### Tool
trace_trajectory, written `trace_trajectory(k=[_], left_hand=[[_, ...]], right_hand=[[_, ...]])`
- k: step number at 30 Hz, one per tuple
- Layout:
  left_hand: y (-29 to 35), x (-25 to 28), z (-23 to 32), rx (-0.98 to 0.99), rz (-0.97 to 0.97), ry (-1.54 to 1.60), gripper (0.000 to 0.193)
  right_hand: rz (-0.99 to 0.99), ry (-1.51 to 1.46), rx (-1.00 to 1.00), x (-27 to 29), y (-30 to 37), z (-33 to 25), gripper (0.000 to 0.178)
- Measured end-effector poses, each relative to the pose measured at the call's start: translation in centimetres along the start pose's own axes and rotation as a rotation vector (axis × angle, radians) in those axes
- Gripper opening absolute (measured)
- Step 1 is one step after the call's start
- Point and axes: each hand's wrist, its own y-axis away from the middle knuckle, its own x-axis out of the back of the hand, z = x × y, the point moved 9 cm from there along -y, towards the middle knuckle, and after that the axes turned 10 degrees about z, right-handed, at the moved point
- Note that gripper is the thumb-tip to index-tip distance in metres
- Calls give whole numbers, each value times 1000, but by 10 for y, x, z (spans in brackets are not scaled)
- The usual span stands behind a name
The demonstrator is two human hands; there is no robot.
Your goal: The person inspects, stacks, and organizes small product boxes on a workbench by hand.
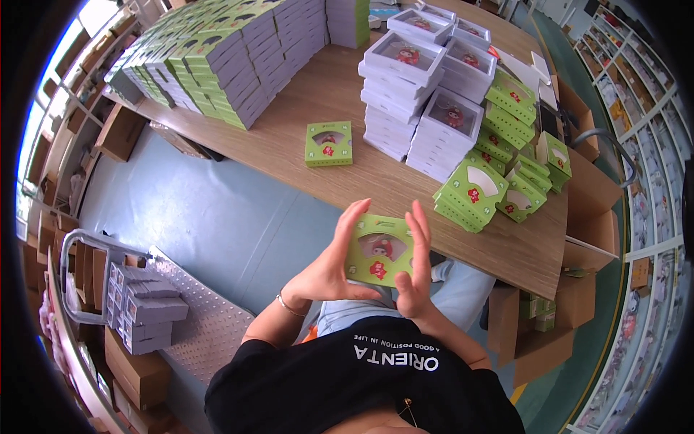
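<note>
Between my two palms I hold a green gift box (pixel 361 269) with a fan-shaped window, through which a small red-hooded figure shows. My left hand (pixel 329 260) grips its left side, thumb along the lower edge. On the right side, my right hand (pixel 418 278) presses with its fingers pointing up. The box is above my lap, just off the table's near edge. Another green box (pixel 329 153) of the same kind lies alone on the wooden table (pixel 289 116), beyond my hands.
Stacks of white window boxes (pixel 405 79) stand at the far right of the table, beside a pile of green sleeves (pixel 473 189). Tall rows of green boxes (pixel 217 65) fill the far left. A trolley (pixel 202 318) with white boxes and open cartons (pixel 553 340) flank me.
</note>
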Motion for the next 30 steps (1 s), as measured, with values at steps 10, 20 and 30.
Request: trace_trajectory(k=[10, 20, 30], left_hand=[[-106, 145, -59, -2, 266, -232, 114], [-142, 149, -112, 83, -110, -616, 112], [-155, 211, -54, -208, 176, -616, 114]], right_hand=[[139, 218, 249, 31, -26, -21, 76], [192, 865, 191, 132, -66, -13, 96], [-50, 896, -51, 138, -86, 15, 108]])
